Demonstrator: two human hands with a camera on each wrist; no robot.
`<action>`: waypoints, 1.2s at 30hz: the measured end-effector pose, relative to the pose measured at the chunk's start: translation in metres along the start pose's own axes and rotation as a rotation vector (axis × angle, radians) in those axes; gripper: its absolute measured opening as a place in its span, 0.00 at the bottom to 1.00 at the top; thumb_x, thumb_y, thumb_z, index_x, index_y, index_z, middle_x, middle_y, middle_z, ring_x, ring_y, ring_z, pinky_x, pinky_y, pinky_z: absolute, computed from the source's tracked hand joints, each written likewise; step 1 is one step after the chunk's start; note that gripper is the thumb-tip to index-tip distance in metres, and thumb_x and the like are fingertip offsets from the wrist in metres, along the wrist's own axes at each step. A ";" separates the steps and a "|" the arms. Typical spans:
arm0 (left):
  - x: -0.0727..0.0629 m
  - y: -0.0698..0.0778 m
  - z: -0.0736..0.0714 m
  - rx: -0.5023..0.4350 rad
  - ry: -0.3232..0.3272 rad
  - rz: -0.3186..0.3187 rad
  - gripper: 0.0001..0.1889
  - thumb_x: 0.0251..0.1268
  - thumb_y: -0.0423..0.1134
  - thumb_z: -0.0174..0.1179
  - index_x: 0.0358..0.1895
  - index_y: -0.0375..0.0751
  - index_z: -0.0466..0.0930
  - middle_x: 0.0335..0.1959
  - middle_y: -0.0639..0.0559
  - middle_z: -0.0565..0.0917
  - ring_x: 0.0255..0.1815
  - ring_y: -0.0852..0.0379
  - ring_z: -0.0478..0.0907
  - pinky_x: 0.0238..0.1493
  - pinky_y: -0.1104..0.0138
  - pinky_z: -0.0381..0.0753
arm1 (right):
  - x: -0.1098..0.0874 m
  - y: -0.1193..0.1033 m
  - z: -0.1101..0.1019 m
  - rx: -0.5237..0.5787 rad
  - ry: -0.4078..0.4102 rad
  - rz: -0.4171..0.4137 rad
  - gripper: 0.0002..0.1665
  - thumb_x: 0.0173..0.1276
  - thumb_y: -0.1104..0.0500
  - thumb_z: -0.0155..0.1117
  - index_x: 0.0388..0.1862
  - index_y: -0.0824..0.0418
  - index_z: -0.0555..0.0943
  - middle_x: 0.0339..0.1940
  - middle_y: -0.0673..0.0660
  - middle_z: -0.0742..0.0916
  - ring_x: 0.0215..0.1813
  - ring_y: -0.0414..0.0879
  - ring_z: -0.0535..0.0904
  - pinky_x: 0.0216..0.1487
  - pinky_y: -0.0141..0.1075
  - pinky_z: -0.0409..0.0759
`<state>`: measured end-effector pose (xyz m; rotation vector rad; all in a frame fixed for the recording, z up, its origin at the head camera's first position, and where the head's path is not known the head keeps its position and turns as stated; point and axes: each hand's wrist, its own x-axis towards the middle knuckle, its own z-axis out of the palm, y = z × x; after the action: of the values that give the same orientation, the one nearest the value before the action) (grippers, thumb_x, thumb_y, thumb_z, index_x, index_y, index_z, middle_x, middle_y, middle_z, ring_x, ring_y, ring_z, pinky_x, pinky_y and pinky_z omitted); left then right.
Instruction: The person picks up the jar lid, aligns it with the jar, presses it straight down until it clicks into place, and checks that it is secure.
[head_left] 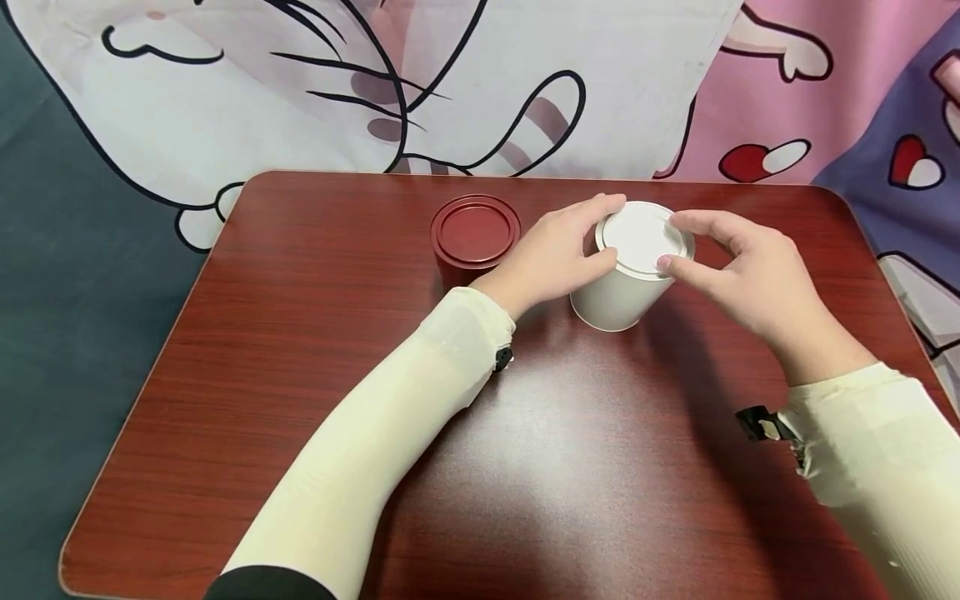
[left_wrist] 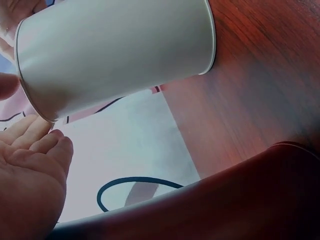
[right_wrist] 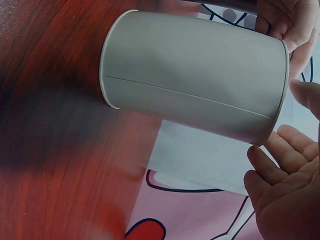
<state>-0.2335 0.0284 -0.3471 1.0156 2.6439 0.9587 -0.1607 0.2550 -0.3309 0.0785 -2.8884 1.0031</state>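
Note:
A white cylindrical can (head_left: 617, 302) stands upright near the back of the table, with a flat white lid (head_left: 643, 237) on top. From the left, my left hand (head_left: 553, 250) holds the lid's edge, thumb on the near side and fingers on the far side. Opposite it, my right hand (head_left: 765, 279) has its thumb and index finger at the lid's right edge. The wrist views show the can's plain side (left_wrist: 115, 55) and a vertical seam (right_wrist: 190, 95). Just left of the left hand is a dark red can (head_left: 476, 232) with its lid on.
The can and the red can stand on a reddish-brown wooden table (head_left: 300, 400) with rounded corners. Behind the table's back edge hangs a cartoon-printed cloth (head_left: 225, 100). Dark green floor (head_left: 90, 275) shows on the left.

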 end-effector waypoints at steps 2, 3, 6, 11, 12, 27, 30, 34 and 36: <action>0.000 0.000 0.000 -0.002 0.005 -0.008 0.32 0.70 0.44 0.58 0.77 0.49 0.63 0.74 0.58 0.69 0.75 0.68 0.60 0.70 0.82 0.52 | 0.002 -0.001 0.000 0.000 -0.009 -0.009 0.32 0.64 0.45 0.74 0.66 0.51 0.80 0.62 0.55 0.84 0.68 0.53 0.74 0.70 0.53 0.67; 0.000 0.001 0.000 0.001 0.003 -0.010 0.32 0.70 0.44 0.58 0.77 0.49 0.63 0.74 0.57 0.69 0.75 0.67 0.60 0.70 0.82 0.53 | 0.002 -0.002 0.000 -0.003 -0.014 -0.012 0.32 0.64 0.45 0.74 0.66 0.51 0.80 0.63 0.55 0.84 0.68 0.54 0.74 0.70 0.54 0.67; 0.001 0.002 0.000 0.007 -0.008 -0.007 0.33 0.70 0.44 0.58 0.77 0.48 0.63 0.74 0.57 0.69 0.75 0.67 0.61 0.70 0.82 0.53 | 0.002 -0.002 -0.001 -0.014 -0.021 -0.010 0.34 0.63 0.45 0.74 0.67 0.52 0.79 0.63 0.56 0.83 0.68 0.55 0.73 0.70 0.56 0.67; 0.001 0.002 0.000 0.016 -0.009 0.012 0.33 0.70 0.44 0.58 0.77 0.47 0.63 0.74 0.56 0.69 0.74 0.65 0.62 0.70 0.82 0.53 | 0.000 -0.002 -0.002 -0.016 -0.021 -0.005 0.34 0.63 0.45 0.74 0.67 0.52 0.79 0.63 0.56 0.83 0.69 0.56 0.73 0.70 0.56 0.66; 0.001 0.002 0.001 0.015 -0.006 0.015 0.33 0.70 0.44 0.59 0.77 0.47 0.63 0.74 0.56 0.69 0.74 0.65 0.62 0.70 0.82 0.53 | -0.001 -0.002 -0.003 -0.018 -0.020 -0.006 0.34 0.63 0.45 0.74 0.67 0.52 0.79 0.63 0.56 0.83 0.69 0.56 0.73 0.70 0.56 0.66; 0.000 0.002 0.001 0.007 -0.009 -0.001 0.33 0.70 0.44 0.59 0.77 0.48 0.62 0.72 0.57 0.71 0.69 0.65 0.70 0.67 0.80 0.61 | -0.007 0.000 -0.004 -0.025 -0.006 0.004 0.34 0.62 0.46 0.75 0.66 0.53 0.80 0.62 0.58 0.84 0.67 0.59 0.74 0.67 0.59 0.68; -0.002 0.002 0.001 0.012 -0.006 -0.004 0.33 0.70 0.44 0.58 0.78 0.48 0.62 0.73 0.58 0.71 0.69 0.65 0.70 0.67 0.79 0.61 | -0.007 0.000 -0.003 -0.020 -0.006 0.006 0.34 0.62 0.45 0.75 0.66 0.53 0.79 0.62 0.58 0.83 0.68 0.59 0.74 0.67 0.60 0.69; -0.005 0.002 0.003 0.000 0.004 -0.009 0.34 0.71 0.46 0.58 0.78 0.48 0.60 0.74 0.58 0.69 0.71 0.66 0.67 0.69 0.79 0.59 | -0.009 -0.001 -0.002 -0.020 -0.001 0.009 0.34 0.63 0.44 0.74 0.66 0.52 0.79 0.63 0.58 0.83 0.68 0.60 0.74 0.67 0.60 0.69; -0.009 0.001 0.004 -0.014 0.014 -0.009 0.35 0.71 0.47 0.58 0.79 0.48 0.58 0.75 0.59 0.67 0.72 0.67 0.64 0.70 0.79 0.57 | -0.011 -0.001 -0.002 -0.026 0.006 0.005 0.34 0.63 0.45 0.74 0.66 0.52 0.79 0.62 0.58 0.84 0.68 0.60 0.74 0.66 0.60 0.69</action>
<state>-0.2250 0.0252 -0.3502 0.9971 2.6473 0.9842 -0.1500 0.2559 -0.3300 0.0659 -2.8963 0.9653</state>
